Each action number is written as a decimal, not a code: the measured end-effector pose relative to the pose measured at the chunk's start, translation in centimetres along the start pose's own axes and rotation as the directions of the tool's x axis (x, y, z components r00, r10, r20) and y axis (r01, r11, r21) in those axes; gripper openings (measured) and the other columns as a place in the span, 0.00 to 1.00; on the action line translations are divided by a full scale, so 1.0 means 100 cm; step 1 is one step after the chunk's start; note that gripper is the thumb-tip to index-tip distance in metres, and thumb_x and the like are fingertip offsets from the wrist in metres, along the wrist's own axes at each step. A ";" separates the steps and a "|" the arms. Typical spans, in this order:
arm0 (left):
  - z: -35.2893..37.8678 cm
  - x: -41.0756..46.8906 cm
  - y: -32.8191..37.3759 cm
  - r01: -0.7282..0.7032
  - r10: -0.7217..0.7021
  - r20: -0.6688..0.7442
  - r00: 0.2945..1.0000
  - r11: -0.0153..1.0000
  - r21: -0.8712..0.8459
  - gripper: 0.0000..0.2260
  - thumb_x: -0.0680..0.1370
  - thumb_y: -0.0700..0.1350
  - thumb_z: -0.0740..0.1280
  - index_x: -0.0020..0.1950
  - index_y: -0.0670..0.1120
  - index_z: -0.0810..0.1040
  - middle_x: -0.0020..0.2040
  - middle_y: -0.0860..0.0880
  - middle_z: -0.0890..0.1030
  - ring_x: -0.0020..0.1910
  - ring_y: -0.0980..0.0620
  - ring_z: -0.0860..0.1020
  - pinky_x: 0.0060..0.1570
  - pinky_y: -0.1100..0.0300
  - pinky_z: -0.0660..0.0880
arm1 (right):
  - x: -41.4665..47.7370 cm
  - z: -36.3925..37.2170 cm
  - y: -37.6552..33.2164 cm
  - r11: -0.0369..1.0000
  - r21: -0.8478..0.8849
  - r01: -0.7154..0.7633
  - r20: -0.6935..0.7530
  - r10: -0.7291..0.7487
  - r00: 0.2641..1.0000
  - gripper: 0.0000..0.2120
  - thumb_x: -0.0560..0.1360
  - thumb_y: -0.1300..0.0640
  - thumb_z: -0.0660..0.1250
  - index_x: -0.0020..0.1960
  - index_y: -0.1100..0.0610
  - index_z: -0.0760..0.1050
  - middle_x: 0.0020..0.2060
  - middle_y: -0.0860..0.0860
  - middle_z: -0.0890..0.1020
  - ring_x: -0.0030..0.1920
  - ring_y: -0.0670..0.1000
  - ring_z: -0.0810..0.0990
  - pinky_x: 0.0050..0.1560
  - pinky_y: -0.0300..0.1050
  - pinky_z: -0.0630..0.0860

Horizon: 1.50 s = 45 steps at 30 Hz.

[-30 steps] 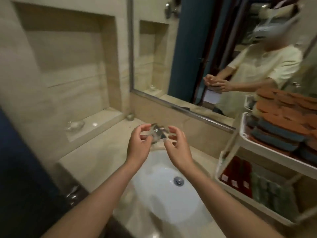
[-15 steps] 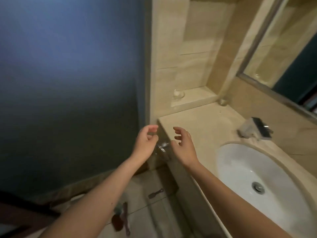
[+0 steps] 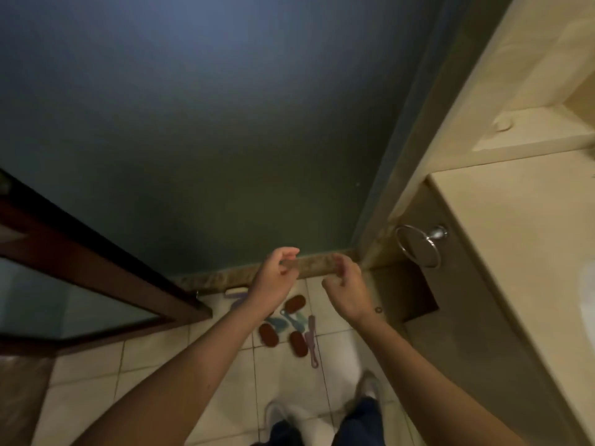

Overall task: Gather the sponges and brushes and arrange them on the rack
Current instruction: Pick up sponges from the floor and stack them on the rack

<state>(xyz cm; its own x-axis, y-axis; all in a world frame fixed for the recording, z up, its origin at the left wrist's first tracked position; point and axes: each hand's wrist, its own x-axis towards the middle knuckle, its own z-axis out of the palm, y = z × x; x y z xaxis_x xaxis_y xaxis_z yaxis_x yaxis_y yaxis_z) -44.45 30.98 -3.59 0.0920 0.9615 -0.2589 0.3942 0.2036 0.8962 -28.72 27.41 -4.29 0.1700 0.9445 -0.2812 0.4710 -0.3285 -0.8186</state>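
Cream tiled floor [image 3: 154, 358] ran to a dark blue-green wall [image 3: 225, 123] at twelve o'clock. A brown wooden door frame [image 3: 106, 272] stood at nine and the beige stone bench [image 3: 515, 236] at three, a chrome towel ring [image 3: 418, 246] on its side. Brown oval scrub pads [image 3: 268, 334], teal brushes [image 3: 289, 320] and a lilac long-handled brush [image 3: 311, 339] lay loose on the tiles at twelve, near the wall. My left hand [image 3: 273, 278] and right hand [image 3: 346, 291] hovered above them, fingers loosely curled, narrow, holding nothing.

floor [image 3: 289, 375] by brushes [image 3: 311, 334] open | door frame [image 3: 106, 272] left | counter [image 3: 515, 252] right
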 end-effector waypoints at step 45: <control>0.202 0.170 -0.690 0.653 -0.569 -0.323 0.756 0.689 0.313 0.42 0.70 0.53 0.73 0.76 0.54 0.51 0.75 0.45 0.49 0.70 0.38 0.63 0.60 0.45 0.71 | 0.210 0.442 0.560 0.760 -0.650 0.003 0.310 0.262 0.914 0.38 0.67 0.46 0.74 0.73 0.45 0.60 0.71 0.53 0.62 0.71 0.58 0.61 0.66 0.58 0.69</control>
<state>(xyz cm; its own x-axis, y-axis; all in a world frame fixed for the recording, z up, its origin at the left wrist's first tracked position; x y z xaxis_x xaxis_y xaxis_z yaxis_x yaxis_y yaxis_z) -51.58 29.58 -77.11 -0.4506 0.6705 -0.5894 0.6184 0.7106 0.3356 -37.04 29.14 -78.22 0.0104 0.7792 -0.6267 0.9209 -0.2517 -0.2976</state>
